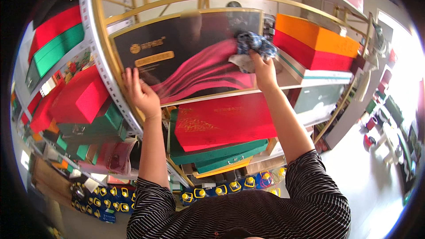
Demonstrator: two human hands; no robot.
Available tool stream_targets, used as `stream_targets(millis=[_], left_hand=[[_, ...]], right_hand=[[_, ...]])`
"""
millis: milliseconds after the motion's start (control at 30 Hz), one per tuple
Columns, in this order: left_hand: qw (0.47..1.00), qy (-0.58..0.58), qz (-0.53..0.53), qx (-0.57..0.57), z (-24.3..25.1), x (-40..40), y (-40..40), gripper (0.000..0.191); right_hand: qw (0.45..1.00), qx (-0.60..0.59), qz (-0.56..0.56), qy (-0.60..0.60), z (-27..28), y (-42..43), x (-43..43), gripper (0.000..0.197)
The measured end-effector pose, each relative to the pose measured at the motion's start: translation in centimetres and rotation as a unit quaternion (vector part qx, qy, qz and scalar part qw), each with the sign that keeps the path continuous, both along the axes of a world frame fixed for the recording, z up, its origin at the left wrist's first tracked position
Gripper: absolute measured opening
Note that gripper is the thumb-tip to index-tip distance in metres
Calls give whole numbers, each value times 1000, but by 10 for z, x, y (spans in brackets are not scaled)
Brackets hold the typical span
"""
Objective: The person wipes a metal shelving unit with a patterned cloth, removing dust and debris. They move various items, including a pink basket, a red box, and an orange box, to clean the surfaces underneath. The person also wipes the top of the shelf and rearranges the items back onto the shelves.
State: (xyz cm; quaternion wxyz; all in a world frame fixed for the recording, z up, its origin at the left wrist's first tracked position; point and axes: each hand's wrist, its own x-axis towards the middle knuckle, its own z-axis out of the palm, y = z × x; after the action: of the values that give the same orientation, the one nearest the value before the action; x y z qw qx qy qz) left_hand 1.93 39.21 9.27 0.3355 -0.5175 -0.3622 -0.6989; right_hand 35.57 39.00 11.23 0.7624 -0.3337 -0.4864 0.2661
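A framed glossy panel (199,53), black with a pink draped-cloth picture and gold writing, leans upright on a white shelf (292,80). My right hand (265,71) grips a crumpled blue-and-white checked cloth (255,44) against the right part of the panel's face. A pale grey part of the cloth hangs at its left. My left hand (141,94) rests at the panel's lower left edge, fingers spread and pointing up, holding nothing that I can see. Reflections show in the panel's surface.
Right of the panel, an orange box (315,36) sits on a red one. Below lie a large red box (225,119) and green boxes (232,156). Yellow-capped blue bottles (234,186) line the floor. A perforated metal post (109,56) stands at left, beside shelves of more boxes.
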Motion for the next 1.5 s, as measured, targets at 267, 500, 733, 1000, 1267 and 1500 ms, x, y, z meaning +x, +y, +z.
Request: stream_targets(millis=[267, 500, 733, 1000, 1267, 1500], left_hand=[[996, 61, -70, -5, -5, 16, -47, 33], [968, 205, -124, -78, -28, 90, -65, 33], [947, 251, -153, -127, -55, 141, -75, 34], [934, 236, -205, -174, -66, 191, -102, 37], [274, -235, -815, -454, -99, 269, -187, 64], [83, -338, -795, -497, -147, 237, -185, 53]], right_hand=[[948, 84, -291, -100, -6, -53, 124, 25], [695, -264, -453, -492, -56, -9, 153, 54], [789, -180, -257, -528, -63, -14, 112, 35], [924, -131, -68, -352, -59, -110, 158, 42], [882, 109, -63, -453, -92, -221, 123, 59], [757, 12, 75, -649, -81, -252, 101, 80]])
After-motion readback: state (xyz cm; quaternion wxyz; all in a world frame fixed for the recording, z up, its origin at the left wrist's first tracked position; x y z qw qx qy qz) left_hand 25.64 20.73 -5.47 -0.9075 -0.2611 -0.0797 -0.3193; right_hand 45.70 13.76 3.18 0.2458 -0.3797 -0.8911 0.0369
